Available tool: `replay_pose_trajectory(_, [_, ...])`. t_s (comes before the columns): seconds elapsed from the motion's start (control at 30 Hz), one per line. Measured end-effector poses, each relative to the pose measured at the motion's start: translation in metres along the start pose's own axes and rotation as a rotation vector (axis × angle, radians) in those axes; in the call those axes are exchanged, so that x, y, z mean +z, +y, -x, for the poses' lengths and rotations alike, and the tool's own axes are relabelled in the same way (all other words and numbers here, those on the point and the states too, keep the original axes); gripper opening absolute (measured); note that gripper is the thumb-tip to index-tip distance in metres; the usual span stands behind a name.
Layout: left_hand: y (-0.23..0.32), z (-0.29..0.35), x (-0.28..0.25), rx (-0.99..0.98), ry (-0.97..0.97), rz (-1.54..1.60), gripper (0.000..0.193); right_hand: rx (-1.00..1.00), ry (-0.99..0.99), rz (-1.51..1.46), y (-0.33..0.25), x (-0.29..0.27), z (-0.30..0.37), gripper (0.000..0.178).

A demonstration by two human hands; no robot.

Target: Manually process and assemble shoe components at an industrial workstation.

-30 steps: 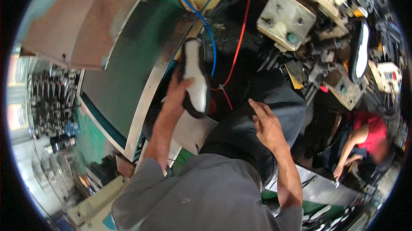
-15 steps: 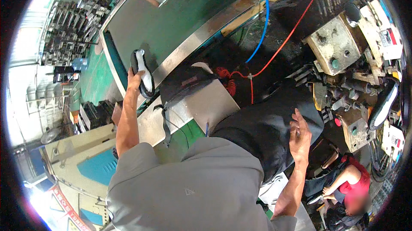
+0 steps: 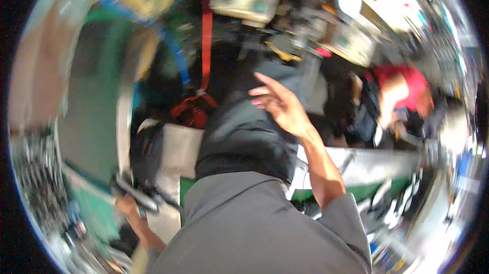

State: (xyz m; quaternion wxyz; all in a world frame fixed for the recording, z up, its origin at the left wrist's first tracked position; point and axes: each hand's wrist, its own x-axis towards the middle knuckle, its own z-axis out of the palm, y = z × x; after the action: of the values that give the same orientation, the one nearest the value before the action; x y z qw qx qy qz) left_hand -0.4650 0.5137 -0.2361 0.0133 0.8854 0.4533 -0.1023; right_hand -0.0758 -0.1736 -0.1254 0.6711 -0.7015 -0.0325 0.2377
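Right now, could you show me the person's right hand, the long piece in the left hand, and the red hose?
Right hand (image 3: 283,108): head view, middle of the hand.
Long piece (image 3: 137,192): head view, blurred pale strip.
Red hose (image 3: 207,45): head view, straight upper stretch.

Your left hand (image 3: 126,206) holds perhaps a shoe (image 3: 137,193), quite blurred; your right hand (image 3: 279,105), half spread, is above your dark trousers (image 3: 239,144).

A green-topped bench (image 3: 86,96) stands between nine and ten o'clock, blurred metal racks (image 3: 35,172) near half past eight, green floor (image 3: 94,213) at eight, whitish glare (image 3: 425,251) around four.
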Motion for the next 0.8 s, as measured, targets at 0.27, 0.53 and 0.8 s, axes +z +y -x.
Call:
replay_pose_trajectory(0.27, [0.455, -0.109, -0.071, 0.991, -0.161, 0.613, 0.053, -0.341, 0.308, -1.233, 0.066, -0.061, 0.155, 0.095])
replay_pose_trajectory(0.53, [0.700, 0.169, -0.109, 1.540, -0.913, 0.627, 0.044, 0.818, 1.968, -0.094, 0.210, 0.111, 0.454, 0.077])
replay_pose_trajectory(0.8, [0.693, 0.260, -0.053, 1.862, -1.170, 0.329, 0.039, 1.064, 1.794, -0.134, 0.293, 0.367, 0.409, 0.122])
